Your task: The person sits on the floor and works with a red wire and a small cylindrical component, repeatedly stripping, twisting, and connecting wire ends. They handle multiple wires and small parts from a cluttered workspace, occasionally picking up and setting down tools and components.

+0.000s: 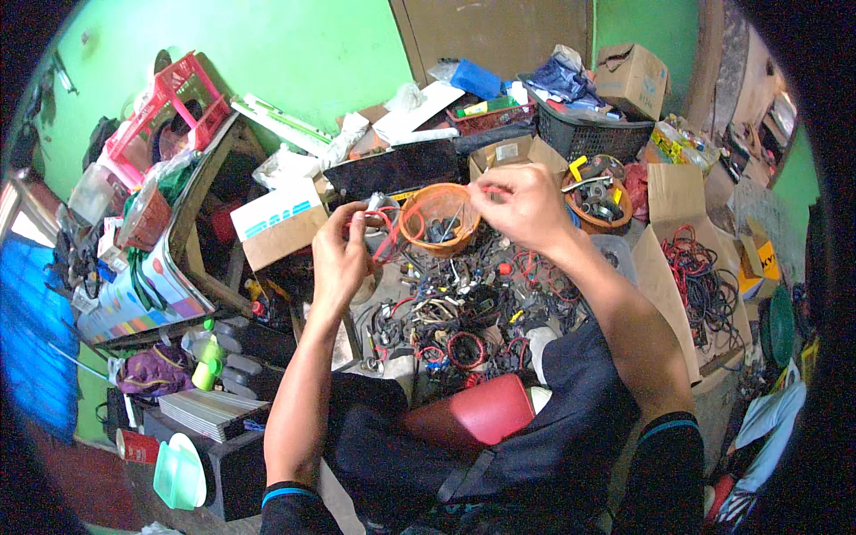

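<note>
Left hand point(341, 257), right hand point(528, 205), gap between

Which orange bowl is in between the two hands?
The left orange bowl: in the picture it shows between the left hand and the right hand. The other orange bowl is farther right, past both hands.

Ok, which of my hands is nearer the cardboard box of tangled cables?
Right. Your right hand is raised, to the left of the cardboard box; your left hand is considerably farther left of it.
</note>
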Action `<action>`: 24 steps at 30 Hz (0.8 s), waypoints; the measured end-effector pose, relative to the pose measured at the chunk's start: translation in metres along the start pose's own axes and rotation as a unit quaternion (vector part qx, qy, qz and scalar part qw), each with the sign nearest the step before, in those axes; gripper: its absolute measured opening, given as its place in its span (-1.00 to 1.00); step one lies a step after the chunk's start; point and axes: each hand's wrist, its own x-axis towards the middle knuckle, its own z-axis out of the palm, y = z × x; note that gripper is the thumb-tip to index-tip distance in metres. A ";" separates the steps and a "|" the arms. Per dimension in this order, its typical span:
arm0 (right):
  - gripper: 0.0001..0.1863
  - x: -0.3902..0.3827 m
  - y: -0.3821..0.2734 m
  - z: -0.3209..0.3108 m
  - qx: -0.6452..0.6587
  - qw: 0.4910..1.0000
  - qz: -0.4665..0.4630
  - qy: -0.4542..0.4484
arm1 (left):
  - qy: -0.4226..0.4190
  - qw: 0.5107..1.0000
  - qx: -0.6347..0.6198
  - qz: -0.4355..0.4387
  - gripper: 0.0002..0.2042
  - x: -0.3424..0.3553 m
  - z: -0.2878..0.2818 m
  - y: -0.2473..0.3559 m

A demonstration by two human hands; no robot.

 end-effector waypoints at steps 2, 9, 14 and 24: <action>-0.84 0.004 0.000 -0.003 -0.049 0.996 -0.021 0.075 | 0.004 0.999 -0.047 -0.007 -0.74 0.003 -0.005 0.001; -0.84 -0.007 -0.011 0.001 -0.146 0.970 -0.168 0.095 | 0.032 0.983 -0.179 -0.025 -0.70 0.002 -0.006 -0.007; -0.85 -0.020 -0.032 0.033 -0.083 0.972 -0.217 0.023 | -0.003 0.995 -0.098 -0.003 -0.73 -0.008 0.008 0.017; -0.82 -0.005 -0.012 0.016 0.129 0.985 0.033 -0.113 | 0.071 0.996 -0.059 -0.003 -0.83 0.004 -0.006 -0.012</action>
